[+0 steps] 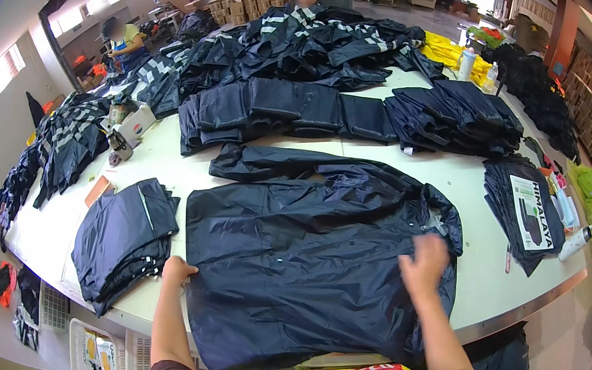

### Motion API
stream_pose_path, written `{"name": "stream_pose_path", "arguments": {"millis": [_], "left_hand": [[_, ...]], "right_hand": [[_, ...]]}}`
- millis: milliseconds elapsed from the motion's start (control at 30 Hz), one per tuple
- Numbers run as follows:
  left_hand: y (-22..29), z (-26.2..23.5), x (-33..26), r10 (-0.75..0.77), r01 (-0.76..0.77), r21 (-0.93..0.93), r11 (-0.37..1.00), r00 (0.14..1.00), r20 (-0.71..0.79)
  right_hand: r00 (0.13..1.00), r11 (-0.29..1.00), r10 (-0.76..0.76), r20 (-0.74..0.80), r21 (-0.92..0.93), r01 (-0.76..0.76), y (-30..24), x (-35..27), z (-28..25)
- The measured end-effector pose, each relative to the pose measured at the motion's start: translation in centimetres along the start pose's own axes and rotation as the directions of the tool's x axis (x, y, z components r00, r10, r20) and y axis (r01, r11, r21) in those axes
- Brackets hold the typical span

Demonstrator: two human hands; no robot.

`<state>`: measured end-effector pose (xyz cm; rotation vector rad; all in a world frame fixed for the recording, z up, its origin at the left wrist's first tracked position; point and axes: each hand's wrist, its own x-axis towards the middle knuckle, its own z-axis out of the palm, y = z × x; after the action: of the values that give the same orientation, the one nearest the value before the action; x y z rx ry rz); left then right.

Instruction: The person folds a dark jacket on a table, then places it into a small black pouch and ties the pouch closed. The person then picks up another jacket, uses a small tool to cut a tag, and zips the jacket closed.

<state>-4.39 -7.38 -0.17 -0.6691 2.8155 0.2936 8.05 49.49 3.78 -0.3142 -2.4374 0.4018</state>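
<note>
- The left hand [178, 270] is curling its fingers shut on the lower left edge of the dark navy raincoat [316, 257], pinching the cloth.
- The right hand [422, 265] is lying with its fingers spread wide, pressing flat on the coat's right side and gripping nothing.
- The coat is lying spread across the white table [480, 281], its hem hanging over the near edge (slick fabric, likely); it could be sliding off.
- A folded navy pile [121, 239] is sitting just beside the left hand; a sweeping sleeve might be dragging it askew.

Bare table [464, 187] at 2 o'clock of spread jacket [318, 242]; folded stacks [121, 235] blocking 9 o'clock, piles [284, 110] blocking 12 o'clock.
</note>
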Motion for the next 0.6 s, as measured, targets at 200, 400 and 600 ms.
{"name": "stream_pose_path", "arguments": {"millis": [200, 400, 600], "left_hand": [[17.9, 3.7, -18.1, 0.505, -0.280, -0.751, 0.598, 0.859, 0.081], [27.4, 11.5, -35.7, 0.873, -0.278, -0.890, 0.362, 0.435, 0.219], [24.7, 8.8, -33.2, 0.350, 0.374, -0.912, -0.169, 0.887, 0.300]], "right_hand": [[0.311, -0.046, 0.576, 0.756, 0.410, -0.911, 15.7, -4.1, -0.8], [0.710, 0.283, -0.057, 0.702, 0.693, -0.663, -2.5, -4.6, -2.2], [0.373, 0.635, -0.689, 0.621, 0.766, -0.101, 1.8, -1.5, -6.3]]}}
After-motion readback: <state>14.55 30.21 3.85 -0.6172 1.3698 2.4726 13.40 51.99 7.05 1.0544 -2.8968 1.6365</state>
